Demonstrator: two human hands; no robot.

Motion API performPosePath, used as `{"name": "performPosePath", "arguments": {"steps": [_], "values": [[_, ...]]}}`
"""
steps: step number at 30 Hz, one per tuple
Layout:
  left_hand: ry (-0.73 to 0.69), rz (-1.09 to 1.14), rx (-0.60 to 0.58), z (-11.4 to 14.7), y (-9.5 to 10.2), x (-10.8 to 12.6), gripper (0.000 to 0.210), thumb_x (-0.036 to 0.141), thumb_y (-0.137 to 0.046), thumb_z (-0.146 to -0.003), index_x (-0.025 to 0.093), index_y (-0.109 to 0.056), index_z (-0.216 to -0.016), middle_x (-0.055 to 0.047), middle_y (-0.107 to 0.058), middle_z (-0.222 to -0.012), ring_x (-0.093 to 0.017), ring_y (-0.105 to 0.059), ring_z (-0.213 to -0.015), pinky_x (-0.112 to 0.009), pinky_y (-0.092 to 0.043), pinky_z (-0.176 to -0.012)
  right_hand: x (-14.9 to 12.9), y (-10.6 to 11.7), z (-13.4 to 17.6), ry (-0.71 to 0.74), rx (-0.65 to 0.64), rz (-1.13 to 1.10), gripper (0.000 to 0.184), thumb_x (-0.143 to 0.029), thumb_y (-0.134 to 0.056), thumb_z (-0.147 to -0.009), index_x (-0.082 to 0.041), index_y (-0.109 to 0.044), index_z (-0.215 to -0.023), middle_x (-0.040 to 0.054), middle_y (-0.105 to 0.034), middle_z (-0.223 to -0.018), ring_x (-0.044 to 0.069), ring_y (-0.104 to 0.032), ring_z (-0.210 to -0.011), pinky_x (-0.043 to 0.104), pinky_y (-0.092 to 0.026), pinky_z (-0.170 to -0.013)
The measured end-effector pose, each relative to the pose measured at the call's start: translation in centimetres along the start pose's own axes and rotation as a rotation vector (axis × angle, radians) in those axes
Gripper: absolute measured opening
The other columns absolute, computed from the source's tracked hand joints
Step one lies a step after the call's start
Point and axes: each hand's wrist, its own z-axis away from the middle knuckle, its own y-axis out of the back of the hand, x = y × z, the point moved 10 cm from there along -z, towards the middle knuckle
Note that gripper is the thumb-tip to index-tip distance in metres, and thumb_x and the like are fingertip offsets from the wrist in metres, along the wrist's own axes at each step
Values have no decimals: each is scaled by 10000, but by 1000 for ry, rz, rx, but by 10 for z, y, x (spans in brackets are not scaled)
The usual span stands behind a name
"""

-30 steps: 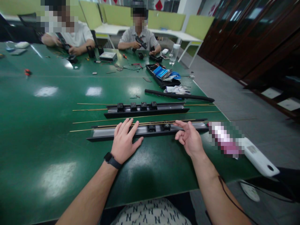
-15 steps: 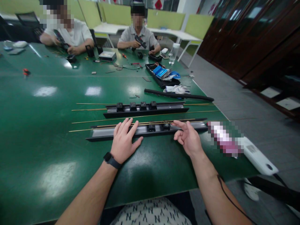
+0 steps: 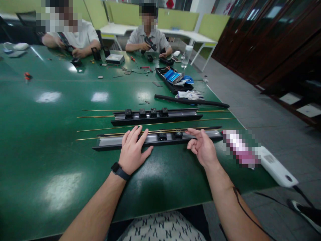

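Near rail (image 3: 170, 137), black-walled with a pale channel, lies across mid-frame, just below centre, both hands at it. Dark cord (image 3: 235, 194) runs over the right forearm (image 3: 222, 182), lower right; a wide arm sweep could snag it. Left hand (image 3: 133, 147): palm down, fingers spread over the rail left of centre, nothing visibly gripped; pressure cannot be judged. Right hand (image 3: 202, 149): half curled, leading fingers extended to the rods (image 3: 154, 132) along the rail; pinching or merely touching, cannot say. Two blocks (image 3: 163, 135) show between the hands; any beneath the left are hidden. Risks, as judged: rods look thin, so uneven finger pressure could bow or roll them out of line; a sideways push could skew the rail on the glossy table (image 3: 50, 154). Single rod (image 3: 107, 128) just beyond could be caught by the left fingers. Far rail (image 3: 155, 119), near frame centre, bears four blocks; overreaching could knock it.
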Motion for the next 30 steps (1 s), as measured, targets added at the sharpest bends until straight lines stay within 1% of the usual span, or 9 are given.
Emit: {"name": "performPosePath", "arguments": {"steps": [6, 14, 21, 25, 30], "values": [[2, -9, -9, 0, 0, 1, 636, 429, -636, -950, 219, -504, -1536, -159, -499, -1597, -331, -400, -1535, -538, -270, -1270, 1, -3, 1, -11, -35, 2, 512, -630, -565, -961, -198, -768, -1146, 141, -728, -1245, 86, -628, -514, 200, -215, -327], [-1, -15, -5, 0, 0, 1, 622, 428, -630, -956, 217, -511, -1529, -157, -504, -1593, -328, -408, -1530, -535, -271, -1268, 0, -1, 0, -6, -15, -2, 544, -650, -562, -951, -185, -768, -1147, 148, -743, -1208, 91, -628, -513, 202, -210, -325], [3, -10, -11, 0, 0, 0, 629, 428, -632, -952, 228, -505, -1535, -158, -500, -1597, -333, -405, -1532, -539, -278, -1265, 0, 3, -1, 0, 12, -15, 522, -646, -557, -960, -195, -775, -1110, 132, -732, -1226, 85, -630, -516, 202, -215, -318], [4, -10, -8, -1, 0, 0, 633, 427, -630, -953, 227, -500, -1539, -158, -501, -1596, -332, -406, -1532, -539, -278, -1265, 1, 2, -2, 3, -4, -2, 500, -643, -566, -958, -211, -765, -1112, 118, -736, -1201, 86, -628, -515, 200, -214, -318], [3, -9, -5, -1, 1, 1, 638, 429, -636, -950, 220, -502, -1538, -162, -501, -1595, -337, -408, -1530, -544, -274, -1267, 2, -2, 0, -17, -30, 24, 524, -648, -562, -956, -197, -759, -1133, 135, -740, -1196, 90, -624, -514, 204, -218, -327]]}}
